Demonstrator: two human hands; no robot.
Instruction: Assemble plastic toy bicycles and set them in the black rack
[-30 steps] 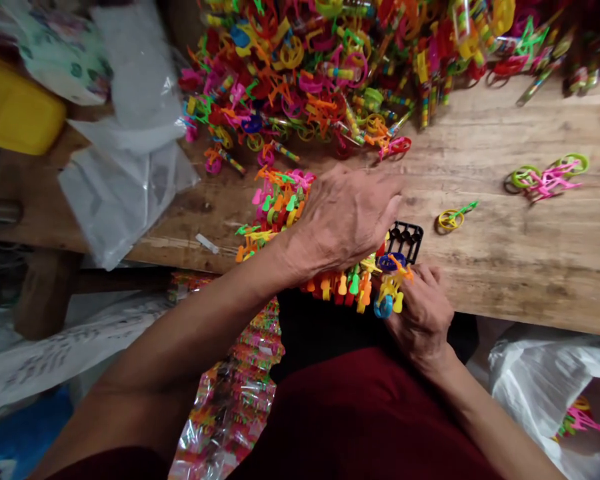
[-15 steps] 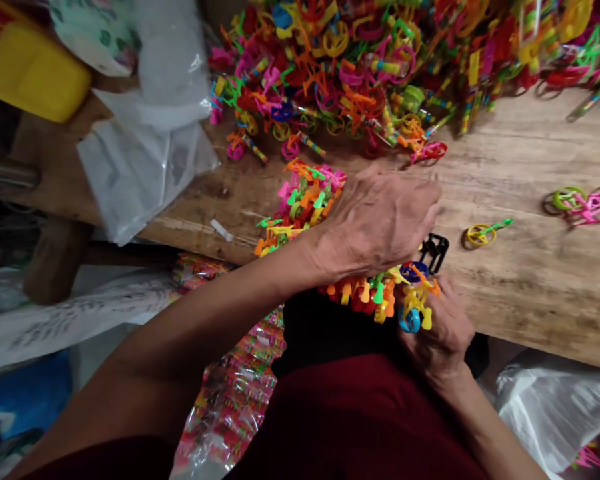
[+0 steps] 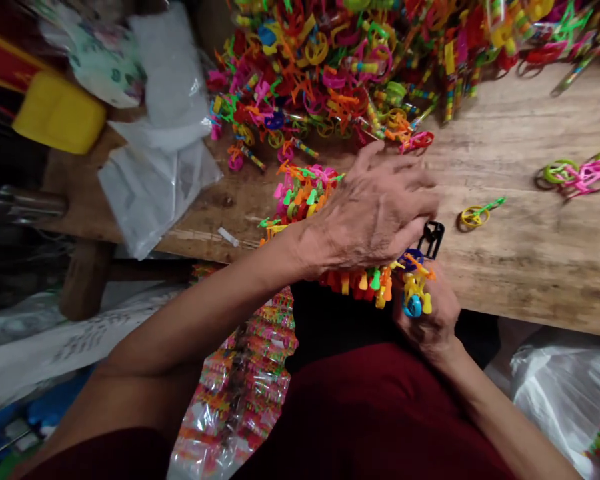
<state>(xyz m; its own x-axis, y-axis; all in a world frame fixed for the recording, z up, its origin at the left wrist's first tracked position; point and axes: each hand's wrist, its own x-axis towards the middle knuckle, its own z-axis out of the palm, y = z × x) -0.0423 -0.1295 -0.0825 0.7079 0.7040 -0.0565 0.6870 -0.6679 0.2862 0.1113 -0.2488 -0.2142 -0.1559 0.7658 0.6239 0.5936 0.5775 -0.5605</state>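
Observation:
A row of small, bright plastic toy bicycles (image 3: 347, 281) lies along the bench's front edge, partly hidden under my left hand. My left hand (image 3: 375, 207) lies over the row with its fingers stretched and somewhat apart, palm down; its palm side is out of sight. At the row's right end my right hand (image 3: 437, 310) is curled behind a yellow toy bicycle with a blue wheel (image 3: 415, 297), its fingers mostly hidden by the toys. A black plastic frame (image 3: 431, 240) stands just above my right hand, near my left fingertips.
A large heap of colourful toys with striped tubes (image 3: 325, 73) covers the back of the wooden bench (image 3: 540, 267). A yellow-green toy (image 3: 475, 215) and pink ones (image 3: 585, 175) lie right. Clear plastic bags (image 3: 155, 187) lie left; a printed wrapper strip (image 3: 240, 393) hangs below.
My left hand's fingers have straightened and spread from a more curled pose. My right hand stays by the row's end. The whole view has shifted slightly.

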